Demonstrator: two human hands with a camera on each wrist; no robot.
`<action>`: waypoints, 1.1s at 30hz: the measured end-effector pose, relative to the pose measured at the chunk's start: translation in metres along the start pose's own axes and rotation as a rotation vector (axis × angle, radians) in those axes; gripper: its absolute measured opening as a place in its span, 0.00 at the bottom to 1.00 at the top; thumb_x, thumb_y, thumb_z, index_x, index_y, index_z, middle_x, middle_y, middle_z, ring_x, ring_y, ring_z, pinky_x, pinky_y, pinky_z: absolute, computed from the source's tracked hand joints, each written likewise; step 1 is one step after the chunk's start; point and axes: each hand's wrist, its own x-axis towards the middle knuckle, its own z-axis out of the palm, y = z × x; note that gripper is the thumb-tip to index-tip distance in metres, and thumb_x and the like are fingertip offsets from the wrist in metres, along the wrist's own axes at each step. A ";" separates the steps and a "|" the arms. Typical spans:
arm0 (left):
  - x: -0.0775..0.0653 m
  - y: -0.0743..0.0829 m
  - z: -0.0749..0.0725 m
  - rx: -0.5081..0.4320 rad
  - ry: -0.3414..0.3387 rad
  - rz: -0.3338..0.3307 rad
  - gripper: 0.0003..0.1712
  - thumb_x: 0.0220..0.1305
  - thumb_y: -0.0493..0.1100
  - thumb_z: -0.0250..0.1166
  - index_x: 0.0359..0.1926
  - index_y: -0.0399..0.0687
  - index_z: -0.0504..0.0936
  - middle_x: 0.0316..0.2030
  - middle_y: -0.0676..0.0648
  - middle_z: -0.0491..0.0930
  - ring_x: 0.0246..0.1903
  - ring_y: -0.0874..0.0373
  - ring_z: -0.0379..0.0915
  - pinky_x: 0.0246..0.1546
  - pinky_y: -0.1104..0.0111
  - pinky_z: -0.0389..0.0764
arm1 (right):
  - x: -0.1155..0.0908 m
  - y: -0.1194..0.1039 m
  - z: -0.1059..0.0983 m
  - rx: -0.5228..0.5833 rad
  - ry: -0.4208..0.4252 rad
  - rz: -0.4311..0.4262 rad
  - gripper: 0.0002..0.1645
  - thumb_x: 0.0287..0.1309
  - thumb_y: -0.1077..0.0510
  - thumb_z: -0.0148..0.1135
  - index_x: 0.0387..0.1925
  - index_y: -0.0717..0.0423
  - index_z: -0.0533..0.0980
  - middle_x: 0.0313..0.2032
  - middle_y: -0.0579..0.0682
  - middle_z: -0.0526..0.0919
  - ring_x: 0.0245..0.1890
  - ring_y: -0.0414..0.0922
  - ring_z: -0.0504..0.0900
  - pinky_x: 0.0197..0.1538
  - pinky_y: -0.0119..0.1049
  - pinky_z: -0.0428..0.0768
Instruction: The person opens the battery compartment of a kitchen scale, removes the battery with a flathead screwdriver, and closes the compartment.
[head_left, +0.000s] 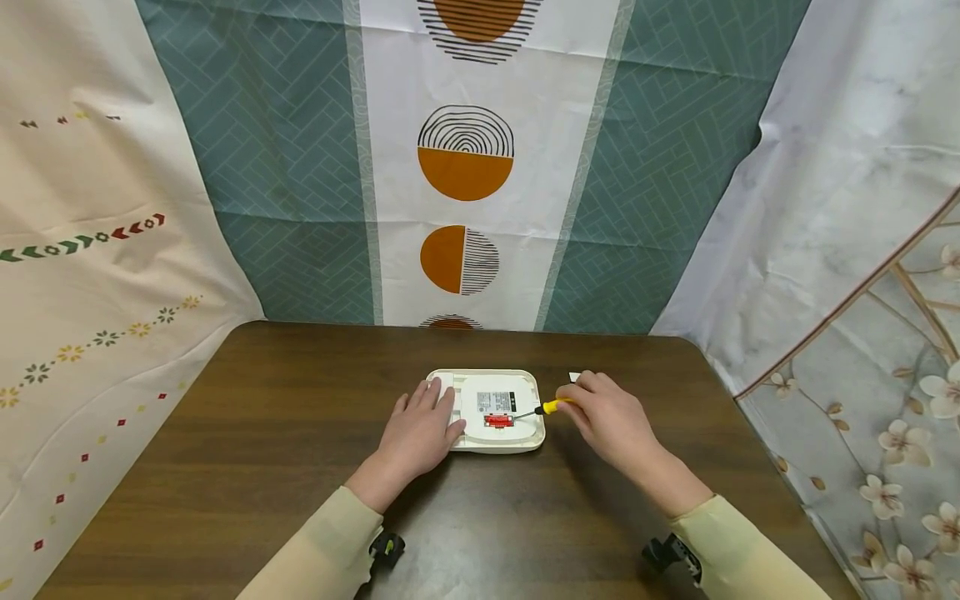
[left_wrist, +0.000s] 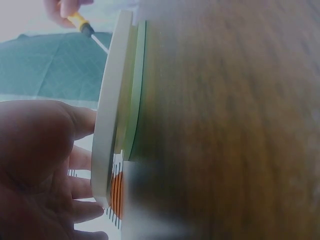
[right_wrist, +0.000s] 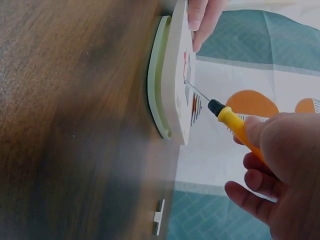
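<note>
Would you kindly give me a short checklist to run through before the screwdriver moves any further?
1. White device placed label side up: ok; its printed label faces up on the table.
2. Device steadied: ok; the left hand rests on its left side.
3. Screwdriver held: ok; the right hand holds its yellow handle.
4. Red battery out of the device: not ok; it is at the device.
5. Screwdriver touching the battery: cannot tell; its tip ends by the battery's right end.
6. Small white piece clear of the device: ok; it lies apart on the table.
</note>
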 end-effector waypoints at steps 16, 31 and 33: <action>0.000 0.001 -0.004 -0.002 0.004 0.001 0.38 0.85 0.58 0.61 0.82 0.39 0.70 0.83 0.32 0.60 0.83 0.34 0.53 0.79 0.35 0.59 | 0.016 -0.008 -0.005 -0.033 -0.016 -0.048 0.11 0.64 0.58 0.82 0.47 0.48 0.89 0.36 0.45 0.75 0.36 0.45 0.72 0.29 0.37 0.75; 0.001 0.000 -0.001 -0.002 -0.001 -0.002 0.39 0.85 0.58 0.61 0.82 0.39 0.70 0.83 0.32 0.59 0.83 0.34 0.53 0.80 0.37 0.59 | 0.027 -0.028 -0.007 -0.166 -0.006 -0.182 0.18 0.55 0.62 0.88 0.45 0.52 0.89 0.34 0.48 0.74 0.34 0.47 0.70 0.28 0.35 0.74; 0.001 0.000 -0.001 -0.004 -0.003 -0.002 0.38 0.85 0.58 0.61 0.82 0.39 0.70 0.83 0.32 0.60 0.83 0.34 0.53 0.80 0.37 0.59 | 0.029 -0.031 -0.007 -0.172 -0.009 -0.182 0.17 0.55 0.62 0.88 0.44 0.53 0.89 0.34 0.49 0.75 0.34 0.48 0.70 0.27 0.35 0.75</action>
